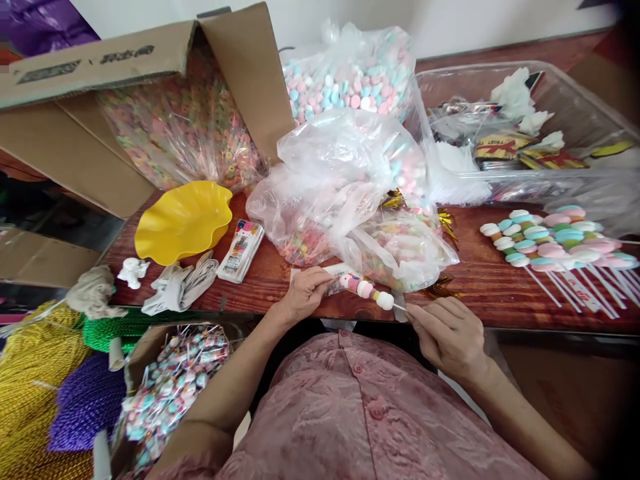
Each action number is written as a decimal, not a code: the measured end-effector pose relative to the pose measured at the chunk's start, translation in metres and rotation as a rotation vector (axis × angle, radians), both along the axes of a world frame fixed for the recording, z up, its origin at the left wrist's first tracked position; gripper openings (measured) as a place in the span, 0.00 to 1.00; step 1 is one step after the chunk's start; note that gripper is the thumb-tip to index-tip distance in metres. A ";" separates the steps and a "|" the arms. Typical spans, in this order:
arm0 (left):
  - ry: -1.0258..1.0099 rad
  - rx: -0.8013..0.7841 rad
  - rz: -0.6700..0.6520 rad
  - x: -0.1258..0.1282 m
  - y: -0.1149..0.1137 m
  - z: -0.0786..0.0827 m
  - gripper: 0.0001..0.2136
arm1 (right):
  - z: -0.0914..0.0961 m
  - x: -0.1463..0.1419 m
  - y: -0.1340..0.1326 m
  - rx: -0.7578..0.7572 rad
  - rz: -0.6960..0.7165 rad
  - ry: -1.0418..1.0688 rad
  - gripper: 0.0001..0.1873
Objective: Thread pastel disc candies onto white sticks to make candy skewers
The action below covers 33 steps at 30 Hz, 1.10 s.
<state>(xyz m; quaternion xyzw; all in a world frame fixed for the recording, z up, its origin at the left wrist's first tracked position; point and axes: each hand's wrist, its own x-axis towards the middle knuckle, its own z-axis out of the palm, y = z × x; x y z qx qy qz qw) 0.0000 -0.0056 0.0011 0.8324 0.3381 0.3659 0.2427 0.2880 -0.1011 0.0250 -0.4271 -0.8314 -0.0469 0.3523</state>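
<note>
The reddish-brown wooden bench [475, 293] has a glossy, visibly grained top and stands against a white wall [475, 23]. Along its back are an open brown cardboard box [245, 67], clear plastic bags of pastel candies [345, 90] and a clear plastic tray [540, 173] holding packets. A yellow wavy-rimmed bowl [180, 223] sits towards the left, and a pile of pastel candy skewers [565, 240] lies at the right.

The pink-and-white candy skewer on a thin white stick [367, 289] is at the bench's near edge, between the hands. Its long axis slants: the candy end points left and slightly away from the person, the bare stick right and towards the body.

The left hand [304, 295], fingers nearly closed, pinches a clear printed wrapper at the candy end; how far this covers the candies is unclear. The right hand [447, 333], fingers curled, grips the stick's end between thumb and forefinger.
</note>
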 end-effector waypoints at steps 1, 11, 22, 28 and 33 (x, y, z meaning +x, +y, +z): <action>0.012 0.003 -0.002 0.000 0.000 0.000 0.09 | -0.001 -0.001 -0.001 0.006 -0.002 -0.022 0.14; 0.185 0.156 -0.092 -0.005 0.001 -0.004 0.13 | 0.007 0.005 0.010 0.024 0.003 -0.020 0.15; 0.146 0.013 -0.082 -0.003 0.000 0.010 0.22 | 0.004 -0.007 0.009 0.020 0.044 0.060 0.15; 0.370 0.119 -0.234 0.006 0.014 0.018 0.13 | 0.012 -0.010 0.013 0.018 0.090 0.067 0.16; 0.407 0.022 -0.254 0.014 0.008 0.024 0.18 | 0.018 -0.008 0.016 0.057 0.105 -0.015 0.15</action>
